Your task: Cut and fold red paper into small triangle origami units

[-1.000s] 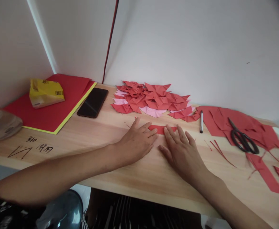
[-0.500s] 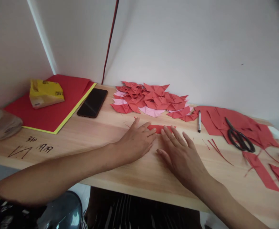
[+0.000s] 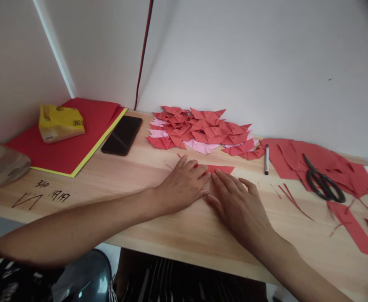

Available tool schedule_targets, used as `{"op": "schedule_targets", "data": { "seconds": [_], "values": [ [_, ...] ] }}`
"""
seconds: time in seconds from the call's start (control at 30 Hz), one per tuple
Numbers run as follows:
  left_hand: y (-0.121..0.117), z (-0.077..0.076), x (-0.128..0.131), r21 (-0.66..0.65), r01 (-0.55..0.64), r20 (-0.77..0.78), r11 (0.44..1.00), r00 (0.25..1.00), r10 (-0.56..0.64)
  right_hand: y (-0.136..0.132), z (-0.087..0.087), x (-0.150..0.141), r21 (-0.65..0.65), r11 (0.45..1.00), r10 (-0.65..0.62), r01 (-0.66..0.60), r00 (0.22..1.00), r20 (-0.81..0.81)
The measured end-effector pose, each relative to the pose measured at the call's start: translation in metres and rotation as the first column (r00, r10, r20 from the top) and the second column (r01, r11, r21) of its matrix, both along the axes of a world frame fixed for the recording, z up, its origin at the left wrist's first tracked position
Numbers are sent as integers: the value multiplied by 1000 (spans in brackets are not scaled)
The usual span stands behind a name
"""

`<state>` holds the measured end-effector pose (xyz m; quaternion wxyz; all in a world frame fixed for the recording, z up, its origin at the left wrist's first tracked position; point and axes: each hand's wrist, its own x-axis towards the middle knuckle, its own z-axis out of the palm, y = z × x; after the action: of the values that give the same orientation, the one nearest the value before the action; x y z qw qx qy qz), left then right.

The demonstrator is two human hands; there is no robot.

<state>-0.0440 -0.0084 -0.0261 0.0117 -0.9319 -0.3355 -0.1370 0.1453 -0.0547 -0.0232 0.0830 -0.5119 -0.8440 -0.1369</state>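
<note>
On the wooden desk, in the head view, a folded strip of red paper (image 3: 220, 169) lies flat between my hands, partly covered by fingers. My left hand (image 3: 184, 186) has its fingers bent and gathered at the paper's near edge. Beside it, my right hand (image 3: 237, 197) presses its fingertips on the same edge, fingers close together and thumb near the left hand. The fingertips of both hands nearly meet. Behind the strip lies a pile of folded red and pink paper pieces (image 3: 207, 132).
To the right are a marker (image 3: 267, 159), black-handled scissors (image 3: 325, 184), red paper sheets (image 3: 281, 161) and thin offcuts (image 3: 292, 199). A phone (image 3: 122, 135) lies left, near red sheets (image 3: 54, 155) bearing a yellow packet (image 3: 61, 123). A plastic-wrapped bag (image 3: 6, 165) stands far left.
My fingers have drawn in: the left ones bend more, the right ones sit closer together, and both thumbs have come nearer. More of the red strip's right end shows. The view has shifted slightly.
</note>
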Motion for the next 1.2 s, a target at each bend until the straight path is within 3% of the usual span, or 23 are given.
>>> {"op": "schedule_targets", "data": {
  "seconds": [0.2,0.4,0.7,1.0,1.2],
  "values": [
    [1,1,1,3,3,8,1000,1000,-3,9,5,0,-34,999,-14,15,999,41],
    [5,-8,-1,18,47,-22,999,999,-47,20,8,-2,-49,998,-30,33,998,57],
    [6,-8,1,30,70,-21,997,997,-69,14,3,6,-37,999,1,1,999,50],
    [5,-9,0,-1,63,-7,998,998,-63,24,6,2,-60,996,-62,65,996,64],
    [5,-7,-1,-17,46,-41,999,998,-47,15,1,20,-17,991,-133,135,985,115]
  ]
}}
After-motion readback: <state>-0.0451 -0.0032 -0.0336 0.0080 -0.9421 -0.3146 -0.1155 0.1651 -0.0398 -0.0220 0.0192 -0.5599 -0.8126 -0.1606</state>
